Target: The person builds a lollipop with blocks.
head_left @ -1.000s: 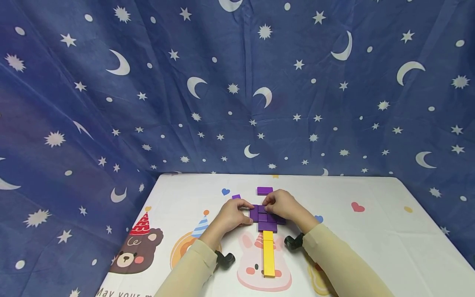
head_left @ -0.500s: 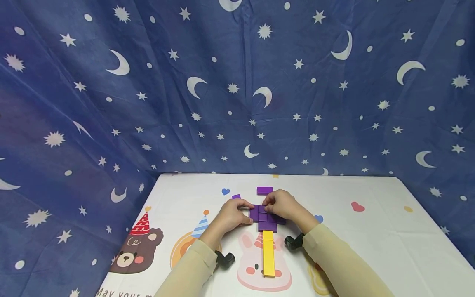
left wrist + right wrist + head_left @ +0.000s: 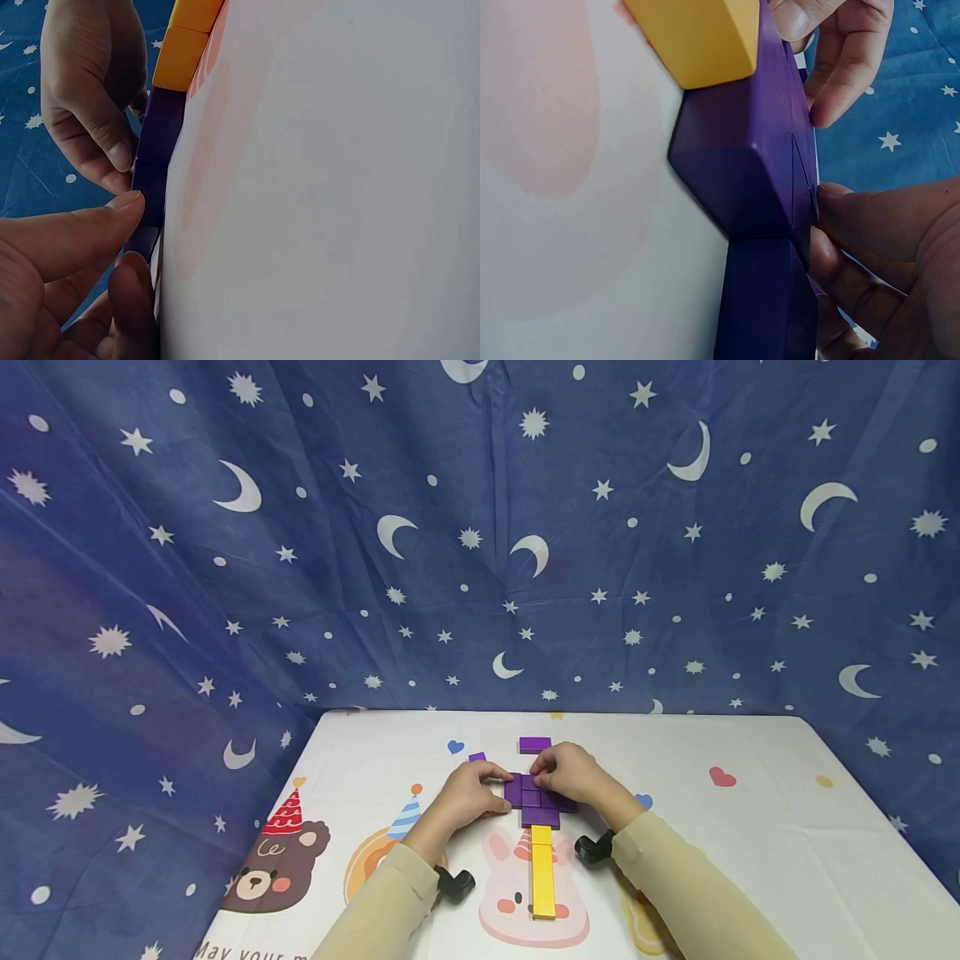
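Note:
Flat purple blocks lie together on the table, with a line of yellow blocks (image 3: 543,878) running from their near side. My left hand (image 3: 467,795) holds the leftmost purple block (image 3: 513,792) between thumb and forefinger, one at each end. Opposite it, my right hand (image 3: 572,774) has its fingertips on a small purple block (image 3: 530,782) at the far side of the group, pinching it. That hand covers part of the purple blocks to the right. In the right wrist view the front purple block (image 3: 716,127) meets the end of a yellow block (image 3: 705,41).
A loose purple block (image 3: 535,745) lies beyond the group, and a smaller purple one (image 3: 477,757) sits behind the left hand. The white tablecloth (image 3: 765,860) has cartoon prints. A blue curtain (image 3: 480,560) with moons and stars hangs behind the table.

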A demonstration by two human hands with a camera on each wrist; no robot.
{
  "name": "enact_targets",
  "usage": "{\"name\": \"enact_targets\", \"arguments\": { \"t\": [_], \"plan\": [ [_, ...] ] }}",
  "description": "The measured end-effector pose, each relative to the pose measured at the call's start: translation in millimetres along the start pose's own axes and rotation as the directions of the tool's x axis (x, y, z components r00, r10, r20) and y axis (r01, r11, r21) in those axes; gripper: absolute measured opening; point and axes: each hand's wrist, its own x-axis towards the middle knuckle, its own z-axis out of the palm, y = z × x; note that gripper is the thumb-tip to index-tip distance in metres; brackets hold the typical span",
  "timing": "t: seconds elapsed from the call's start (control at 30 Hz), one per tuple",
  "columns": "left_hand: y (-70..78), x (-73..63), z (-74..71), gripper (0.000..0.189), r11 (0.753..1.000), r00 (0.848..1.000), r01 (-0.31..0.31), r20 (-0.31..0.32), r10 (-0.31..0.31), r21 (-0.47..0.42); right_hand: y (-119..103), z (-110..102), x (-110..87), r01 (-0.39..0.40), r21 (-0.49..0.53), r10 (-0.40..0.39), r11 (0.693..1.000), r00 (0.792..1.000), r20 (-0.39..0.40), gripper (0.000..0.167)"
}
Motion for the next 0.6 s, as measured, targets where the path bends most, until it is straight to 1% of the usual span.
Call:
{"name": "enact_targets", "arguments": {
  "t": [0.3, 0.5, 0.6],
  "plan": [
    [1.1, -1.8, 0.5, 0.043, 1.0, 1.0, -0.003, -0.01, 0.003, 0.014, 2.5, -2.0, 0.6, 0.01, 0.002, -0.01, 1.0, 1.0, 0.002, 0.007],
    [0.9, -2.2, 0.2, 0.044, 1.0, 1.0, -0.004, -0.004, 0.004, 0.0, 4.8, -2.5, 1.0, 0.005, 0.022, -0.005, 1.0, 1.0, -0.004, 0.007],
    [-0.3, -1.8, 0.4, 0.044, 1.0, 1.0, 0.0, 0.001, 0.0, -0.012, 5.5, -2.6, 0.9, 0.004, 0.03, -0.004, 1.0, 1.0, -0.018, 0.007]
  ]
}}
